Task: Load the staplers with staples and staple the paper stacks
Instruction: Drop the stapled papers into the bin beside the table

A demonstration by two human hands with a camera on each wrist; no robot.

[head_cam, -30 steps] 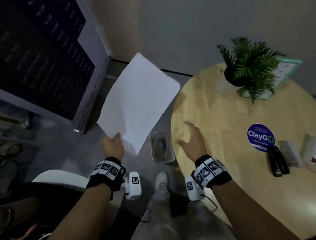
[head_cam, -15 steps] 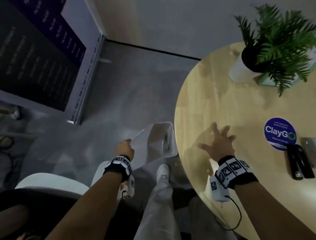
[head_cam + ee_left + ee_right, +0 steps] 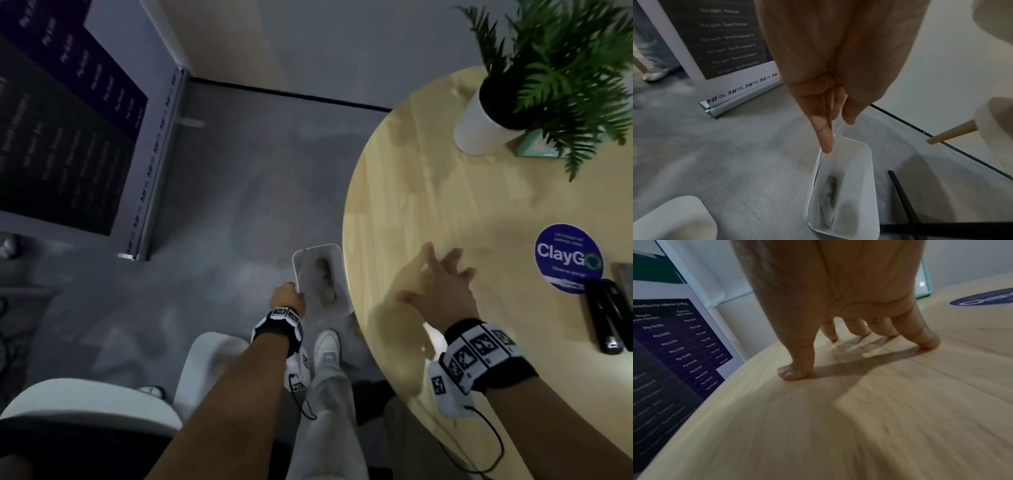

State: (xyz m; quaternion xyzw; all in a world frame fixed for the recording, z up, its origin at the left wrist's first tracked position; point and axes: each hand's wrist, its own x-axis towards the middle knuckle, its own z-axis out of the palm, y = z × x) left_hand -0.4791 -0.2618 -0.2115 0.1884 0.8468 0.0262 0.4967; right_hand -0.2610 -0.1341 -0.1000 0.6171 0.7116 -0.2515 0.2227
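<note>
My left hand (image 3: 289, 294) hangs beside the table over a white bin (image 3: 343, 294) on the floor. In the left wrist view it (image 3: 836, 128) pinches a thin white paper sheet (image 3: 839, 134) between thumb and fingers. The sheet shows edge-on and runs down inside the bin (image 3: 865, 178). My right hand (image 3: 435, 277) is open, its fingers spread on the round wooden table (image 3: 428, 192). The right wrist view shows its fingertips (image 3: 929, 344) touching the wood. A black stapler (image 3: 604, 315) lies at the table's right edge, well away from both hands.
A potted plant (image 3: 479, 123) stands at the back of the table and a blue round sticker (image 3: 567, 257) lies near the stapler. A roll-up banner (image 3: 68, 137) stands on the left. White chairs (image 3: 85, 404) and my leg and shoe (image 3: 327, 346) are below.
My left hand has brought the sheet down from chest height into the bin. My right hand has slid further onto the table and spread its fingers.
</note>
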